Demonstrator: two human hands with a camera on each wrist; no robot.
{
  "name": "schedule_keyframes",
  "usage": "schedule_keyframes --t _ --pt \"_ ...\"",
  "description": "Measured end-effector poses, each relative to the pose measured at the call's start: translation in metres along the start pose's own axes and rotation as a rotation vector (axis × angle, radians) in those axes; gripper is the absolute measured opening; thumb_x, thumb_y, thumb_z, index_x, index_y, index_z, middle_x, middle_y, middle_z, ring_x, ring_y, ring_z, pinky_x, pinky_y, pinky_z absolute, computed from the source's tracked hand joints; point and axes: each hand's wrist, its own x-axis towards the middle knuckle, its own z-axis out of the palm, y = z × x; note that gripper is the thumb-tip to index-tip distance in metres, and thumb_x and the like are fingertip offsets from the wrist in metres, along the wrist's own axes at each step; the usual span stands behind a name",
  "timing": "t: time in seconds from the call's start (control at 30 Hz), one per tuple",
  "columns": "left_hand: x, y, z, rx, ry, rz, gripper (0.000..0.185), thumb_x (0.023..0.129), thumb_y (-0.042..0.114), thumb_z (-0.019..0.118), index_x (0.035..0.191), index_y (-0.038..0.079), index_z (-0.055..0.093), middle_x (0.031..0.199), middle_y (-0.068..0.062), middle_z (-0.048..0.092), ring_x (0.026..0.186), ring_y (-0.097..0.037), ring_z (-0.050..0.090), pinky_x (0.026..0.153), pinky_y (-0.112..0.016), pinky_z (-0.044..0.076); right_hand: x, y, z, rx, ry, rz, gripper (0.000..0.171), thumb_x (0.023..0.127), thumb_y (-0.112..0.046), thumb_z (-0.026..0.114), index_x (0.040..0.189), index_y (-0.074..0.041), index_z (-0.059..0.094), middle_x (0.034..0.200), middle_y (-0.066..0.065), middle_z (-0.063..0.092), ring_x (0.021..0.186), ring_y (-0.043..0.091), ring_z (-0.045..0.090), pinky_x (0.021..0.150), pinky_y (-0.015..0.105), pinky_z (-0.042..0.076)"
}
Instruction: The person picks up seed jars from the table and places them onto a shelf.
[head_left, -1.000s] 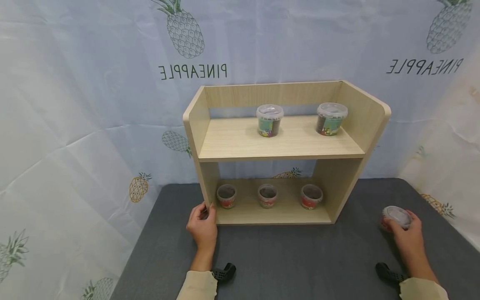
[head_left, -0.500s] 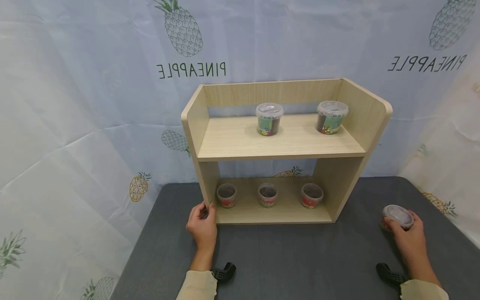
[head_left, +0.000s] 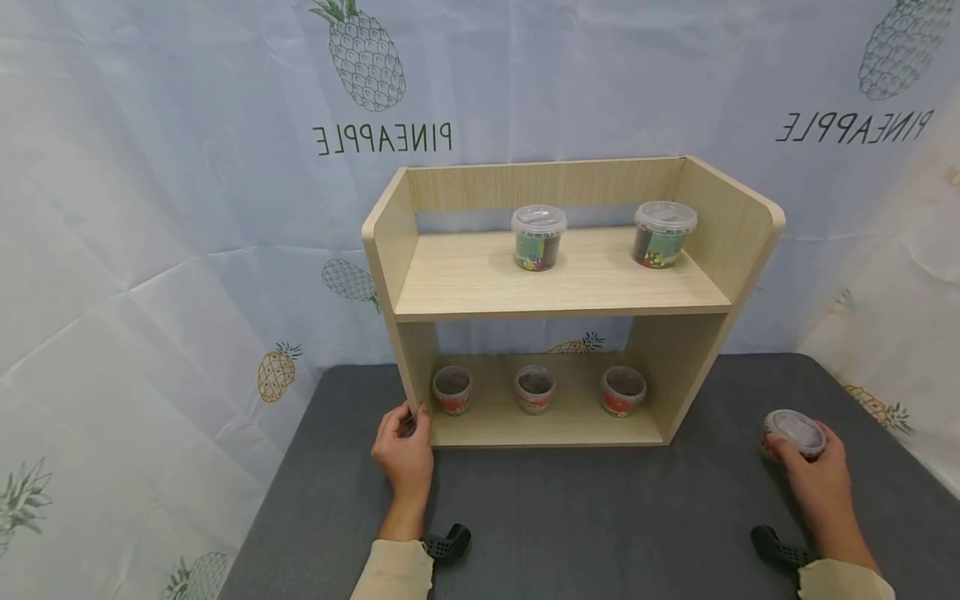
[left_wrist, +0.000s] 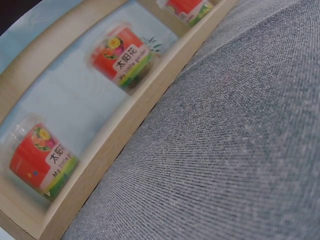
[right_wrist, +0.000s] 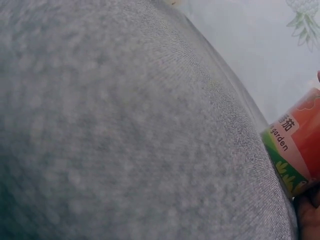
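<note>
My left hand (head_left: 406,454) grips the lower front edge of the left side panel of a pale wooden two-tier shelf (head_left: 465,287), thumb on the inner side and fingers outside. At the far right, my right hand (head_left: 823,482) holds a small lidded plastic tub (head_left: 801,432) by its sides. Its red and green label reads "garden" in the right wrist view, where the tub (right_wrist: 299,145) stands at the right edge. Three red-labelled tubs stand in a row on the bottom tier: left (head_left: 453,392), middle (head_left: 535,392) and right (head_left: 624,392).
Two green-labelled lidded tubs stand on the upper tier, one at the middle (head_left: 538,240) and one toward the right (head_left: 663,237). A dark grey cloth (head_left: 585,517) covers the table. A pineapple-print curtain (head_left: 187,200) hangs close behind the shelf.
</note>
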Motion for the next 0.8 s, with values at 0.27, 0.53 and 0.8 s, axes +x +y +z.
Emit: schedule_keyframes --t 0.27,0.53,0.8 --pt "0.0007 -0.0009 0.0006 -0.006 0.002 0.001 0.014 0.075 -0.014 0.073 0.088 -0.01 0.073 0.084 -0.02 0.07 0.075 -0.032 0.069 0.065 -0.034 0.06 -0.0023 -0.0022 0.0016 0.008 0.007 0.029 0.084 0.096 -0.039 0.058 0.156 -0.003 0.013 0.141 0.024 0.036 0.103 0.003 0.045 0.064 0.004 0.033" --pt "0.0008 -0.0022 0.0002 0.008 -0.01 -0.022 0.013 0.077 -0.013 0.073 0.089 -0.01 0.073 0.085 -0.02 0.07 0.077 -0.03 0.069 0.067 -0.032 0.06 -0.0037 -0.0015 0.0031 0.001 0.013 0.023 0.083 0.096 -0.039 0.059 0.156 -0.002 0.015 0.138 0.023 0.039 0.098 -0.002 0.044 0.065 0.006 0.034" --pt "0.0 -0.0022 0.0002 0.015 -0.012 -0.039 0.013 0.077 -0.012 0.074 0.09 -0.009 0.073 0.086 -0.02 0.07 0.078 -0.027 0.069 0.067 -0.031 0.06 -0.0056 -0.003 0.0023 -0.02 0.011 0.042 0.085 0.095 -0.043 0.058 0.157 -0.006 0.014 0.145 0.024 0.035 0.109 0.012 0.045 0.072 0.011 0.035"
